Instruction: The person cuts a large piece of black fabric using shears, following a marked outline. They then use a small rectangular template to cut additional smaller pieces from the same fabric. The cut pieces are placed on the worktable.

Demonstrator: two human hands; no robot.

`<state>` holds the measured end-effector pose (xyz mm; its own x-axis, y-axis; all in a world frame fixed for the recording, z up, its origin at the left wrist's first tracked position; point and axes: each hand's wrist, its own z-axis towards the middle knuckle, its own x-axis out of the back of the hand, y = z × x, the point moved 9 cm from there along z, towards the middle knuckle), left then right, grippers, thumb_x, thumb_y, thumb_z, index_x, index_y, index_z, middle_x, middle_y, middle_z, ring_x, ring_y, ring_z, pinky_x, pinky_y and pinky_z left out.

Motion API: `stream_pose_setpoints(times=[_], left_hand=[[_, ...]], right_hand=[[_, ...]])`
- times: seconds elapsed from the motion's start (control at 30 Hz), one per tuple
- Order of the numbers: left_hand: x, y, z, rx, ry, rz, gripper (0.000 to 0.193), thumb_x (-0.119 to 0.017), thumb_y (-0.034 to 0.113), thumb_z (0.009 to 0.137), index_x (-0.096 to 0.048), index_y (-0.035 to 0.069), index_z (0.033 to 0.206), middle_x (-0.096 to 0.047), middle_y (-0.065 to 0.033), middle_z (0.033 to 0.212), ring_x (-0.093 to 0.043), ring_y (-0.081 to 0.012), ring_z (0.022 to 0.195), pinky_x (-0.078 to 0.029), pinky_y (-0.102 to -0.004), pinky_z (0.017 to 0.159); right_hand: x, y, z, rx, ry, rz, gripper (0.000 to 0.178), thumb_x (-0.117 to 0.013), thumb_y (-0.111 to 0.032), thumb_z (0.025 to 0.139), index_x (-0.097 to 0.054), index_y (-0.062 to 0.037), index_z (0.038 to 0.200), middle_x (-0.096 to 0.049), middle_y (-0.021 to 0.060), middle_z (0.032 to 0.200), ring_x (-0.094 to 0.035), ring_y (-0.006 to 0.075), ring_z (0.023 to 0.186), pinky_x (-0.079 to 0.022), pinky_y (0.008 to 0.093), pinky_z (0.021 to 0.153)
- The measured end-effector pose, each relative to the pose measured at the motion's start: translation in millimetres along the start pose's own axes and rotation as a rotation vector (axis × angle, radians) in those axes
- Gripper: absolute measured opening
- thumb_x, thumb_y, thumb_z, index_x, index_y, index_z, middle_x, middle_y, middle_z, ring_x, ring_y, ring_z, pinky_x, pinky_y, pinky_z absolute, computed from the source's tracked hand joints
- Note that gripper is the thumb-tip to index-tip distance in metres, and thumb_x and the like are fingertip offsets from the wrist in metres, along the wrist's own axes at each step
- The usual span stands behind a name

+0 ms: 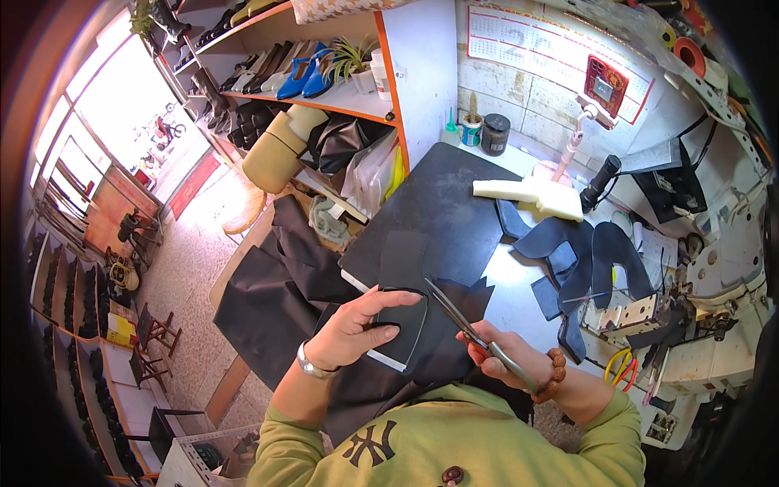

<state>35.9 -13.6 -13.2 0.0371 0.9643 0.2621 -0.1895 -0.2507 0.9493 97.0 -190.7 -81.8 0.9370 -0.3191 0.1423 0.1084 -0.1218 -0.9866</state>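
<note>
Near the middle, the thumb and index finger of my left hand (350, 329) grip a black piece of sheet material (412, 323) with a curved outer edge. My right hand (507, 357) is closed round the handles of metal scissors (456, 313). The blades point up and to the left, just right of the black piece. Beneath lies a black work board (438, 195) with a pale edge. Dark cloth (280, 280) hangs over the board's left side and spreads under my hands.
Black cut pieces (560, 252) and cream foam (535, 196) lie to the right, near a sewing machine (722, 300). A phone (606, 88) stands on a pink holder (571, 146). Jars (495, 134) line the wall. Blue shoes (304, 75) sit on a shelf at the back left.
</note>
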Motion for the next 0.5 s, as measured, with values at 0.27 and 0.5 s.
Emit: stream_pose_setpoints(times=[0.27, 0.5], left_hand=[[-14, 8, 8, -0.034, -0.201, 0.117, 0.045, -0.060, 0.000, 0.085, -0.054, 0.004, 0.130, -0.057, -0.0064, 0.132, -0.050, -0.0220, 0.126, -0.025, -0.0405, 0.112], [-12, 14, 5, -0.050, -0.235, 0.012, 0.046, -0.062, -0.001, 0.085, -0.055, 0.005, 0.130, -0.058, -0.0062, 0.131, -0.051, -0.0225, 0.124, -0.025, -0.0393, 0.113]], right_hand=[[1, -14, 2, -0.089, -0.075, 0.027, 0.084, -0.054, -0.074, 0.079, -0.045, -0.0050, 0.125, -0.049, 0.0016, 0.089, -0.046, 0.0092, 0.077, -0.042, 0.0233, 0.068], [3, -22, 0, -0.019, -0.051, -0.054, 0.069, -0.058, -0.065, 0.085, -0.049, -0.0060, 0.120, -0.050, 0.0007, 0.078, -0.046, 0.0098, 0.067, -0.042, 0.0244, 0.062]])
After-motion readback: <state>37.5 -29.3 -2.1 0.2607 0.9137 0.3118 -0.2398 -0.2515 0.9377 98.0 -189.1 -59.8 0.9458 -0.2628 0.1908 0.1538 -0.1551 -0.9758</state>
